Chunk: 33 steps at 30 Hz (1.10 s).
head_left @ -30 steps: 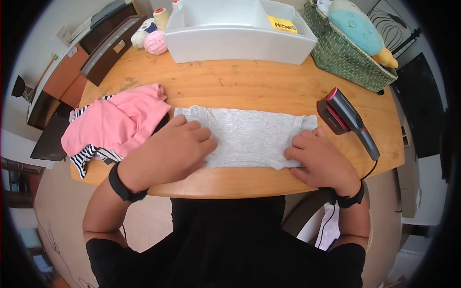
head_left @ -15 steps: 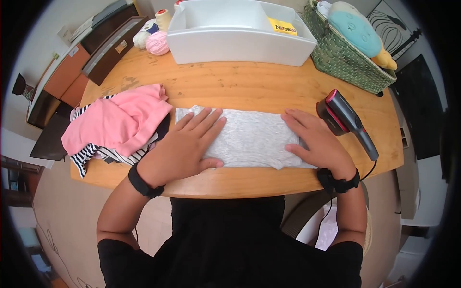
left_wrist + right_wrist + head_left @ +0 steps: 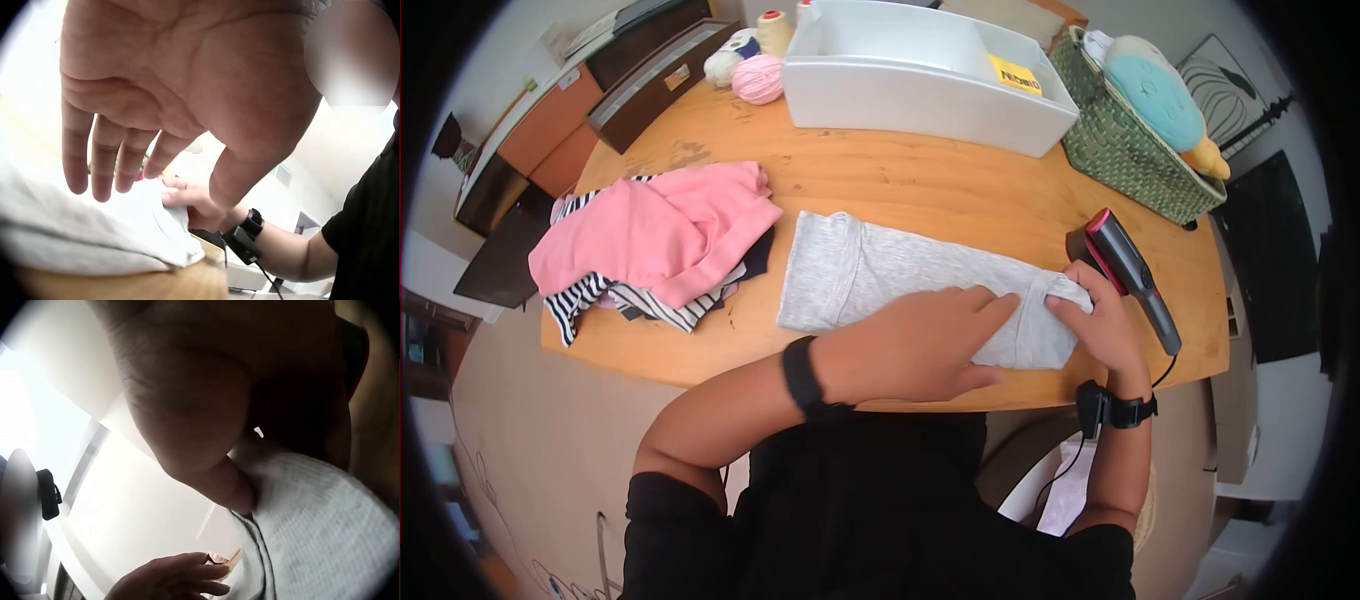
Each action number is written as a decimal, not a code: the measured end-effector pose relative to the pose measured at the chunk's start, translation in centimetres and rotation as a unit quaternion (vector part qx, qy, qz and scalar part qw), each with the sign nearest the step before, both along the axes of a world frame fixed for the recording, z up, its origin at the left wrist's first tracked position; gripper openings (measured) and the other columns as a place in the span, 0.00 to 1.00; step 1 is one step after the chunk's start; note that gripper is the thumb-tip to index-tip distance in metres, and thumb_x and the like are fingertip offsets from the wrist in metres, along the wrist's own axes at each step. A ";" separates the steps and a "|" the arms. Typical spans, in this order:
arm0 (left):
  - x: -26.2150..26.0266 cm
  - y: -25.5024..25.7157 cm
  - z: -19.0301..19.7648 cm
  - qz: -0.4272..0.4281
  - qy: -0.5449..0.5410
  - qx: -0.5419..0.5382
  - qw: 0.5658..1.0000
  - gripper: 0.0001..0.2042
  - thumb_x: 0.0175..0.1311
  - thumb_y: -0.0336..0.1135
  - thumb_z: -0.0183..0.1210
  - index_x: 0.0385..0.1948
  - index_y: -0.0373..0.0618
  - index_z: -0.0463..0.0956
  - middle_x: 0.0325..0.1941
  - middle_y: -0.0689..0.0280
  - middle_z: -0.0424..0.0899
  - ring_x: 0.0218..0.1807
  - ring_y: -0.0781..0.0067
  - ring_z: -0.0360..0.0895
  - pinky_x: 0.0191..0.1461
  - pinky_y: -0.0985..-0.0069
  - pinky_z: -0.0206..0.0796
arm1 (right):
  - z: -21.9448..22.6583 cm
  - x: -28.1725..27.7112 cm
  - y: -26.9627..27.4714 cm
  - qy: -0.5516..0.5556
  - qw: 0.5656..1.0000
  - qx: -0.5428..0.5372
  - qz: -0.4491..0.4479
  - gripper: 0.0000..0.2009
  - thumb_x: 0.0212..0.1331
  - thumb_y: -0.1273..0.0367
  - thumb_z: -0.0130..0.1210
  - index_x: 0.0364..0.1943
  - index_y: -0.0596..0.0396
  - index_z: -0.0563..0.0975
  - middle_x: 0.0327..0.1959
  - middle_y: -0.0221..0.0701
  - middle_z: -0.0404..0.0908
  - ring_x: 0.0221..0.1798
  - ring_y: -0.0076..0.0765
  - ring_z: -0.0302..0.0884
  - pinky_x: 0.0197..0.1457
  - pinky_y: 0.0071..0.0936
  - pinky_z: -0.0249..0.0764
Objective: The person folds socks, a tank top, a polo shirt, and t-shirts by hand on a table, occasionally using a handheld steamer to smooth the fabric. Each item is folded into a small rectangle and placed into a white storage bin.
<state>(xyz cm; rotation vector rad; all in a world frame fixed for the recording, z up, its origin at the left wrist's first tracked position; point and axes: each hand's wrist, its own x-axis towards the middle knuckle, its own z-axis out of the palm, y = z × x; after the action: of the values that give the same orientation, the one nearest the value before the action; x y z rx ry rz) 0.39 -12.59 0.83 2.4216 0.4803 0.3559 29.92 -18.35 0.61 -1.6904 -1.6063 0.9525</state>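
Note:
A light grey garment [image 3: 930, 265], folded into a long strip, lies across the table in the head view. Its right end is lifted and turned up. My right hand [image 3: 1110, 328] pinches that end, the thumb [image 3: 234, 490] lying on the fabric in the right wrist view. Over the lower right part of the strip is my left hand [image 3: 920, 345], its fingers fairly straight and holding nothing. The left wrist view shows the left palm [image 3: 169, 81] facing the cloth, fingers spread slightly above it.
A pile of clothes topped by a pink garment [image 3: 660, 235] lies on the left. A dark handheld steamer [image 3: 1135, 275] stands close beside my right hand. Behind are a white bin [image 3: 930, 105], a green woven basket [image 3: 1125, 150] and pink yarn [image 3: 758, 80].
Both hands lay flat on the grey garment half a second ago. The left has since swept right across it, and the right has gripped and raised the right end. The head view has tilted.

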 end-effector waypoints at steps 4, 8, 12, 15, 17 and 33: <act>1.1 -0.2 -1.0 0.014 -0.075 -0.147 0.986 0.37 0.74 0.48 0.66 0.75 0.33 0.61 0.68 0.45 0.77 0.65 0.48 0.81 0.68 0.60 0.73 | 0.3 -2.5 -0.4 0.184 0.982 0.040 0.011 0.17 0.69 0.71 0.64 0.58 0.55 0.74 0.47 0.25 0.81 0.47 0.20 0.78 0.52 0.21 0.73; -1.6 0.4 2.3 0.042 -0.051 -0.360 0.931 0.35 0.76 0.44 0.65 0.76 0.34 0.61 0.67 0.50 0.79 0.65 0.61 0.81 0.68 0.64 0.73 | 1.9 -6.9 0.6 0.338 0.938 0.028 0.065 0.25 0.73 0.71 0.61 0.71 0.56 0.67 0.57 0.32 0.80 0.54 0.25 0.81 0.58 0.24 0.76; -5.5 2.3 -1.0 0.123 -0.228 -0.387 0.885 0.30 0.76 0.29 0.62 0.76 0.36 0.60 0.66 0.63 0.79 0.65 0.76 0.77 0.68 0.72 0.72 | 2.1 -11.2 3.2 0.379 0.909 -0.050 0.164 0.30 0.76 0.69 0.58 0.78 0.57 0.61 0.65 0.39 0.77 0.61 0.31 0.82 0.65 0.30 0.78; -8.5 3.0 -1.0 0.207 -0.239 -0.377 0.871 0.28 0.69 0.23 0.54 0.73 0.37 0.66 0.60 0.60 0.82 0.59 0.74 0.80 0.63 0.72 0.73 | 1.5 -13.5 5.0 0.332 0.917 -0.023 0.221 0.30 0.76 0.70 0.57 0.78 0.58 0.62 0.65 0.42 0.77 0.63 0.33 0.81 0.68 0.33 0.78; -10.4 3.7 -1.4 0.258 -0.178 -0.343 0.885 0.29 0.67 0.21 0.53 0.72 0.37 0.66 0.56 0.60 0.82 0.54 0.75 0.80 0.59 0.73 0.74 | 1.0 -14.2 6.0 0.297 0.923 -0.008 0.244 0.29 0.76 0.71 0.55 0.78 0.57 0.63 0.65 0.43 0.78 0.64 0.35 0.81 0.69 0.35 0.77; -12.4 2.5 -1.0 0.323 -0.010 -0.082 0.943 0.11 0.68 0.27 0.64 0.48 0.40 0.73 0.35 0.66 0.75 0.35 0.78 0.71 0.38 0.75 0.68 | 0.3 -13.4 6.4 -0.098 0.895 0.230 0.369 0.14 0.66 0.68 0.62 0.53 0.55 0.82 0.51 0.38 0.83 0.57 0.50 0.78 0.63 0.44 0.72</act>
<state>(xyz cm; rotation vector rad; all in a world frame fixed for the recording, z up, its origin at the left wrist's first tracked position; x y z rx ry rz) -12.02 -10.08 -0.19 2.0397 1.2452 0.5864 16.55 -11.91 0.93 -0.8596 -2.4551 0.6411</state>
